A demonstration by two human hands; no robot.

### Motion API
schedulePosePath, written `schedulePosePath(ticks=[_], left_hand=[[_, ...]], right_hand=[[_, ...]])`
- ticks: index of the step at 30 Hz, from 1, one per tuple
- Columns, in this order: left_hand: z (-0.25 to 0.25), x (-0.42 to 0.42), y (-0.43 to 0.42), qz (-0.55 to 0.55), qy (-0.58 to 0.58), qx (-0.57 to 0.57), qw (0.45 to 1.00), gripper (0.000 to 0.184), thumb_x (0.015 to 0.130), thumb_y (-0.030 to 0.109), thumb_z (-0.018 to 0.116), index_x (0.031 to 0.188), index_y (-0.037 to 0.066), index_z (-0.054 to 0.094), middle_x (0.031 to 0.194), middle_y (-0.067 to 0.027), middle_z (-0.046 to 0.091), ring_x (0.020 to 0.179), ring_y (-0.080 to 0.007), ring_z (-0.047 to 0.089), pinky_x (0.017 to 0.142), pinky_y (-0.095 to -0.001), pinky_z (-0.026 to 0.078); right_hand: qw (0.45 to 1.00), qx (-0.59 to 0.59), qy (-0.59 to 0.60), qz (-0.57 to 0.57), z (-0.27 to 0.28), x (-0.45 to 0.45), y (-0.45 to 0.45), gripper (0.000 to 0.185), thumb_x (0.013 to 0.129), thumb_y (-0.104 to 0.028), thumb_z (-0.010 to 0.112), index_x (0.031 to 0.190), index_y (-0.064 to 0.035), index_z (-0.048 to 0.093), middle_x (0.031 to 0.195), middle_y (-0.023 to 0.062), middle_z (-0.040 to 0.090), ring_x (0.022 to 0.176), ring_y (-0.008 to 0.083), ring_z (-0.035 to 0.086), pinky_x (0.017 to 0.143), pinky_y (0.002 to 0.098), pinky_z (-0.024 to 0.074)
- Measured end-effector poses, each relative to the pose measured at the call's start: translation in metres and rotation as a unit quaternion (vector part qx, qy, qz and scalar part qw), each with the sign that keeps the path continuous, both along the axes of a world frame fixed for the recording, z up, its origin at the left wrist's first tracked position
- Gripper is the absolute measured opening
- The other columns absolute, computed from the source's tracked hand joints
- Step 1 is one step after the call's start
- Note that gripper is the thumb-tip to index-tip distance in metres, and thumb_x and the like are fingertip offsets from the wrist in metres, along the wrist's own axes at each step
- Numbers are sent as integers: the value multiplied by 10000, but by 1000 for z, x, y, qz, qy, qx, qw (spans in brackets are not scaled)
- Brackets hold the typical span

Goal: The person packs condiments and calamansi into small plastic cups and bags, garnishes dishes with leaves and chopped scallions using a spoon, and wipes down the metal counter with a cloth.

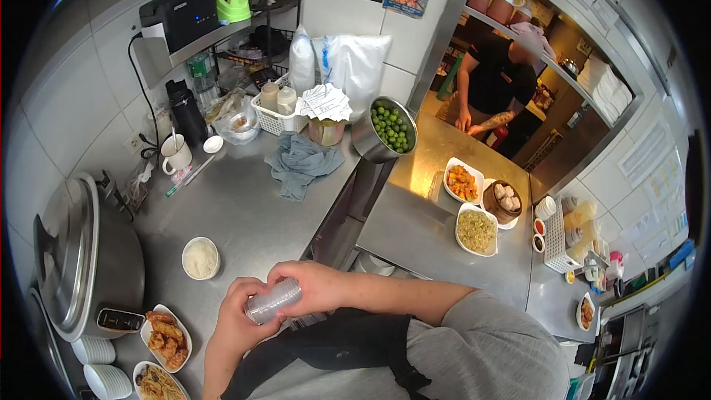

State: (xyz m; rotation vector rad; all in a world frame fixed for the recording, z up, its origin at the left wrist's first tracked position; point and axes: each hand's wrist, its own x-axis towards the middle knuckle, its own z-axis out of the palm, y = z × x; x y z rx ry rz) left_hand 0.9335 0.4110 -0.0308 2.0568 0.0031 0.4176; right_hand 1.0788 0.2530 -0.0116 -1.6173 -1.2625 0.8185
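My left hand (241, 315) and my right hand (307, 289) both grip a short stack of clear plastic lids (272, 301), tilted in front of my body at the counter's near edge. Just up and left of the hands, a white bowl of rice (201, 258) stands on the steel counter (252, 215). A dish of fried food (167, 338) and a dish of noodles (159, 383) are at the lower left.
At the left stands a large cooker (92, 259), with stacked white bowls (106, 381) below it. A pot of green fruit (385, 130) and a blue cloth (300, 163) are farther back. Filled dishes (476, 230) stand right. Another person (496, 74) stands behind the pass.
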Motion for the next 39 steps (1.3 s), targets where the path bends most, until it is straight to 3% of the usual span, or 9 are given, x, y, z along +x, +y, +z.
schedulePosePath(ticks=[5,10,17,19,23,29,30,33,39], left_hand=[[3,5,-4,-19,-12,-3,1000,481,584,96,817,977,69,540,1000,-112,549,927,-246,575,787,-339,489],[-9,10,-5,-29,6,-35,999,503,590,15,738,1011,62,466,1031,-88,503,989,-205,543,874,-336,440],[-7,22,-20,-34,33,-81,996,508,622,54,743,1054,73,478,1073,-88,523,1011,-215,536,919,-337,405],[-7,27,-22,-76,22,-56,995,510,642,80,752,1075,73,484,1089,-92,522,1024,-216,532,923,-340,404],[-15,36,-21,-103,5,-41,994,500,642,71,768,1058,67,490,1081,-82,505,1036,-213,527,928,-340,412],[-5,43,-31,-130,-32,19,991,528,566,39,813,1006,78,525,1069,-96,488,992,-209,534,879,-327,445],[-2,41,-35,-95,-35,3,995,488,576,132,851,973,78,573,977,-106,570,918,-266,574,802,-343,487],[8,40,-33,-130,-9,3,991,518,542,77,846,970,96,555,1057,-102,510,982,-232,549,816,-344,485],[18,35,-33,-96,-20,32,995,513,537,97,853,960,93,563,1010,-101,538,971,-241,557,804,-348,485]], right_hand=[[1000,13,21,-1,5,5,-6,472,684,-198,784,1072,-59,553,988,116,624,917,247,618,788,336,488],[999,39,21,-23,-4,4,-9,497,592,-199,802,1015,-69,576,953,112,647,908,249,624,774,337,486],[999,4,7,-53,5,9,-37,536,586,-225,816,1056,-102,590,993,92,646,930,265,624,797,355,480],[995,47,12,-87,2,5,-44,545,584,-226,818,1066,-93,601,1004,98,650,930,261,630,792,343,486],[992,21,-14,-122,2,2,-55,482,606,-206,806,1026,-59,621,976,107,653,901,240,639,759,326,500],[991,66,-54,-106,8,3,-65,418,665,-161,770,1033,-50,607,962,104,628,896,242,625,791,340,496],[993,59,-47,-93,11,3,-67,427,671,-156,766,1049,-48,600,979,100,620,912,239,618,800,339,493],[994,70,-37,-81,16,3,-68,425,682,-155,743,1062,-46,588,946,113,634,882,234,620,789,328,482],[992,65,-68,-82,21,1,-60,434,681,-161,752,1066,-50,585,956,114,636,895,235,622,790,326,481]])
